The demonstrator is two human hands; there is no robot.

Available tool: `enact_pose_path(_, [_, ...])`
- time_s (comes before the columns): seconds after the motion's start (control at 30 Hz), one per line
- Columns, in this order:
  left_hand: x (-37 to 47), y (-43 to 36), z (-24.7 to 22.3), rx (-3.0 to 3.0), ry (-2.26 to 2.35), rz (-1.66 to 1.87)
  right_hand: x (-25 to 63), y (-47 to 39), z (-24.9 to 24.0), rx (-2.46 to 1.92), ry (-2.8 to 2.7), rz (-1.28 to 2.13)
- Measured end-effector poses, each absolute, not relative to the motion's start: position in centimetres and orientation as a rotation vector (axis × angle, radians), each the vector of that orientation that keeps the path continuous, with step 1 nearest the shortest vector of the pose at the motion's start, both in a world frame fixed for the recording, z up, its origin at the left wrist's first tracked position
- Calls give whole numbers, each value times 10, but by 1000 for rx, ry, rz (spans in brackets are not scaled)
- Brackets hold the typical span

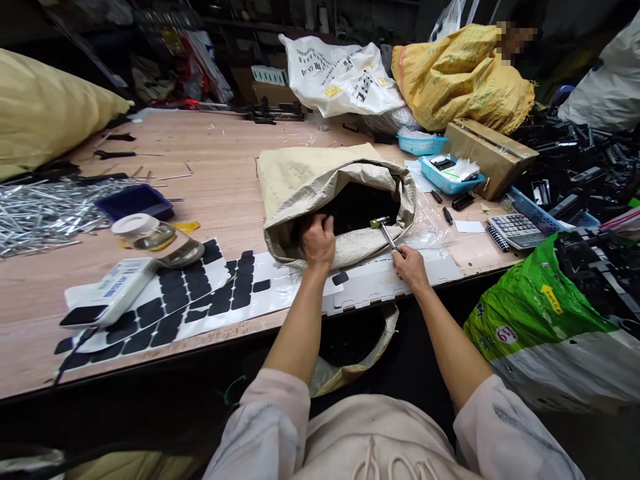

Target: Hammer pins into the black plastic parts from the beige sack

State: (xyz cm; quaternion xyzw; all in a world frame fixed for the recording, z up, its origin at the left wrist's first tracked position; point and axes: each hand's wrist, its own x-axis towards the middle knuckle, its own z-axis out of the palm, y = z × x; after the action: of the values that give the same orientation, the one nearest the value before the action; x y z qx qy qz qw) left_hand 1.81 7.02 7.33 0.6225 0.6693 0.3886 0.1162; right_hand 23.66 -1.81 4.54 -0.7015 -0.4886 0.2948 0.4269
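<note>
Beige woven sack [300, 167] lies on the bench [220, 150] right in front of me, its mouth gaping toward my side; interior reads dark, contents not countable. Left hand [319, 241] is at the mouth's near-left edge, fingers curled in over the rim; can't tell whether they pinch anything. Right hand [411, 267] is wrapped round the handle of a small hammer [388, 235], its head over the sack's near rim. Step in hand, my read: left feels around inside while right just parks the hammer. Next move calls for left fingers clearing the folded rim without snagging, and the hammer head kept off those knuckles. Counts: 1 hammer, 1 beige sack on the bench, 1 lidded clear jar [173, 247], 1 navy tray [133, 202], 1 long white box [125, 283], 1 calculator [517, 230], 1 cardboard box [493, 150], 3 blue baskets [425, 145] that I can make out, 1 green-and-white sack [540, 293] at far right. Metal rods [60, 210] on the left: a heap, too tangled to count. Black rounded pads [150, 310] on white sheets: dozens, partly covered, no exact number.
</note>
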Motion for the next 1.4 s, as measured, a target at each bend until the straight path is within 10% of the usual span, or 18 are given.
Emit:
enact_pose_path(0.2, [33,-3,40,2213,1368,977,237,-19,45,-1745,-1233,736])
enact_pose_path(1.4, [36,4,30,2025,1391,901,231,-118,53,-1744,-1748,-95])
